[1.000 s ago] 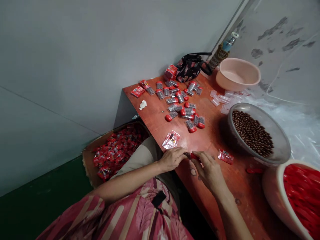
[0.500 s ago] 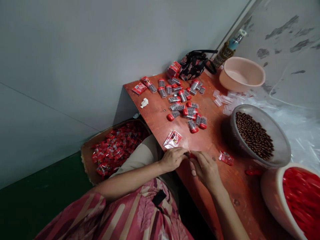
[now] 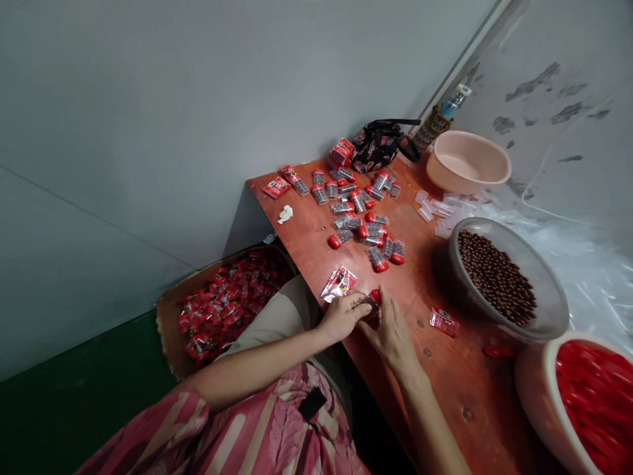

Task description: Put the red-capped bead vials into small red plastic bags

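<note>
Near the table's front edge, a small red-capped container (image 3: pixel 376 298) with dark contents sits between my two hands. My left hand (image 3: pixel 345 315) has its fingers closed on its left side. From the right, my right hand (image 3: pixel 390 332) wraps round the same container, and the fingers hide much of it. Just beyond my left hand lie red-and-silver sachets (image 3: pixel 341 284). One more red sachet (image 3: pixel 444 322) rests to the right of my right hand. Farther back, several clear containers with red caps (image 3: pixel 372 229) and dark balls inside lie scattered on the table (image 3: pixel 306 231).
A grey bowl of brown balls (image 3: pixel 564 316) and a tub of red plastic pieces (image 3: pixel 531 389) stand at right. Behind them are clear plastic tubes (image 3: pixel 440 208), a pink basin (image 3: pixel 467 181) and a black floral bag (image 3: pixel 373 148). A carton of red sachets (image 3: pixel 168 330) is on the floor at left.
My right hand has turned more upright, its fingers now along the container's right side. More of the container's red cap shows between my hands. The whole view has shifted slightly.
</note>
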